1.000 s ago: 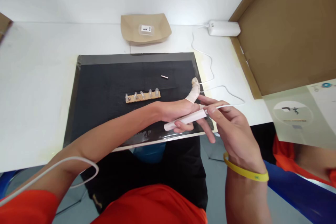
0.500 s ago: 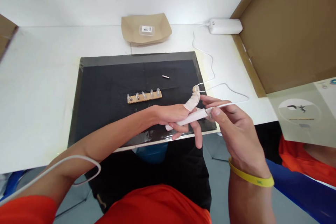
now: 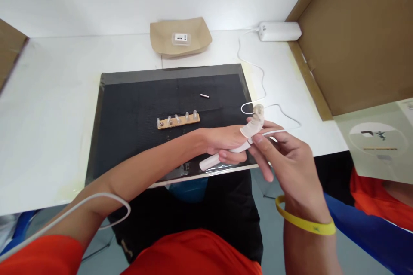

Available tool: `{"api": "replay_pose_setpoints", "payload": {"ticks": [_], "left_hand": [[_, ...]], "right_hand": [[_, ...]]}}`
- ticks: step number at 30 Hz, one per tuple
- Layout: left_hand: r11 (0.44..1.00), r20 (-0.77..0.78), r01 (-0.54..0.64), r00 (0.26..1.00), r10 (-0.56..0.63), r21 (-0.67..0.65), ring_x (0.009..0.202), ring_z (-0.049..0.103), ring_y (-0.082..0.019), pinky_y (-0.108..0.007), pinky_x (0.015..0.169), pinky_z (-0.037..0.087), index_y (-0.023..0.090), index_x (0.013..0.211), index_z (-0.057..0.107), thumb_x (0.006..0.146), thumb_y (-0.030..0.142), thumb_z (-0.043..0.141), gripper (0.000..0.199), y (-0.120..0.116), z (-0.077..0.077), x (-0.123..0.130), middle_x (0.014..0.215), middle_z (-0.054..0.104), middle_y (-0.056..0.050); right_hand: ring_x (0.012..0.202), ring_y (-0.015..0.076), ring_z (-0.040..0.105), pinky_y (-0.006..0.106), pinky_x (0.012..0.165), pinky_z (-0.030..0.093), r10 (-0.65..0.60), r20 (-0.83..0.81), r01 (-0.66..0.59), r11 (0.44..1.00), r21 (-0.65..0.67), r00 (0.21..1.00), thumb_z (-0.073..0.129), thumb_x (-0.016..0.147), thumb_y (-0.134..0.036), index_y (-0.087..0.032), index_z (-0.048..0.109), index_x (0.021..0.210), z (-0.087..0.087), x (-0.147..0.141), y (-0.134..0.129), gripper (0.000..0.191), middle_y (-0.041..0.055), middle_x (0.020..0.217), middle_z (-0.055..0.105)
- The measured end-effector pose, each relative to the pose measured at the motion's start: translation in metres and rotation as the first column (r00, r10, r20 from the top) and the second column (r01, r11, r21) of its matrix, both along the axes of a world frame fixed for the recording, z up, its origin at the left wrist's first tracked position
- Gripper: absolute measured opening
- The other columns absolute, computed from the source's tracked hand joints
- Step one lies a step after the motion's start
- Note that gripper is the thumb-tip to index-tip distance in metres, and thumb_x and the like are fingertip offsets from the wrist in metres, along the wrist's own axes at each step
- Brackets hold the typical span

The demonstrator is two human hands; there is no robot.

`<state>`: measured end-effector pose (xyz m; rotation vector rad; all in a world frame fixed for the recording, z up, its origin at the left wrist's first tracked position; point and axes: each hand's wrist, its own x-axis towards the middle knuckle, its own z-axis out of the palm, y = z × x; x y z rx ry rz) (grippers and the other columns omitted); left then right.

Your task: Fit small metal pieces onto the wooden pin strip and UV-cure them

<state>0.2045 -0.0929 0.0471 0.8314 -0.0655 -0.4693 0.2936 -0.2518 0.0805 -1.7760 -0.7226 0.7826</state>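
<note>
A white stick-shaped device [image 3: 211, 162] with a white cable lies across my left hand [image 3: 230, 139], whose fingers wrap round it. A pale finger cover [image 3: 253, 125] sits on a digit of that hand. My right hand [image 3: 284, 150] pinches the cable end of the device with thumb and fingers. Both hands are over the right front edge of the black mat [image 3: 135, 99]. On the mat, left of the hands, a small wooden strip [image 3: 178, 122] bears several clear little tubes. A short white rod [image 3: 204, 96] lies behind it.
A brown paper tray [image 3: 158, 36] with a small clear box [image 3: 181, 39] stands at the back. A white power block [image 3: 280, 31] is at the back right, beside a cardboard panel [image 3: 361, 38]. Another person's orange sleeve [image 3: 369, 193] shows at the right.
My left hand has moved right, and its fingers have curled more round the white device. The device's free end now points lower left. My right hand still pinches the cable end.
</note>
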Motion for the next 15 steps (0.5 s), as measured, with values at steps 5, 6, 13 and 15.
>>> {"api": "replay_pose_setpoints", "payload": {"ticks": [5, 6, 13, 15], "left_hand": [[0.996, -0.065, -0.030, 0.997, 0.035, 0.081, 0.028, 0.033, -0.007, -0.017, 0.028, 0.028, 0.025, 0.161, 0.040, 0.111, 0.049, 0.041, 0.056, 0.001, 0.006, 0.002, 0.081, 0.078, -0.007], [0.995, -0.072, -0.025, 0.997, 0.032, 0.099, 0.028, 0.031, -0.006, -0.017, 0.029, 0.028, 0.025, 0.161, 0.039, 0.111, 0.047, 0.041, 0.055, 0.001, 0.007, 0.002, 0.080, 0.077, -0.007], [0.974, -0.155, -0.077, 0.981, 0.112, 0.214, 0.031, 0.023, -0.004, -0.015, 0.030, 0.021, 0.024, 0.155, 0.048, 0.112, 0.042, 0.034, 0.049, 0.001, 0.015, 0.002, 0.080, 0.074, -0.005], [0.965, -0.185, -0.093, 0.973, 0.140, 0.244, 0.032, 0.023, -0.004, -0.015, 0.032, 0.019, 0.022, 0.151, 0.052, 0.112, 0.044, 0.033, 0.049, 0.001, 0.016, 0.002, 0.079, 0.073, -0.006]], "right_hand": [[0.129, 0.0296, 0.069, 0.048, 0.114, 0.053, -0.045, 0.037, 0.043, 0.998, 0.047, 0.998, 0.080, 0.090, -0.044, -0.029, 0.084, 0.090, 0.001, 0.004, 0.001, 0.016, 0.0040, 0.128, 0.079], [0.129, 0.0295, 0.069, 0.049, 0.116, 0.051, -0.053, 0.047, 0.050, 0.997, 0.052, 0.998, 0.080, 0.090, -0.044, -0.030, 0.084, 0.090, 0.001, 0.005, 0.002, 0.015, 0.0038, 0.128, 0.079], [0.130, 0.0303, 0.069, 0.053, 0.118, 0.050, -0.045, 0.060, 0.041, 0.996, 0.073, 0.997, 0.083, 0.088, -0.043, -0.031, 0.085, 0.089, -0.006, 0.012, 0.002, 0.012, 0.0028, 0.124, 0.081], [0.129, 0.0304, 0.070, 0.053, 0.118, 0.049, -0.041, 0.062, 0.036, 0.996, 0.078, 0.997, 0.084, 0.087, -0.043, -0.031, 0.085, 0.087, -0.006, 0.015, 0.003, 0.011, 0.0024, 0.120, 0.082]]}}
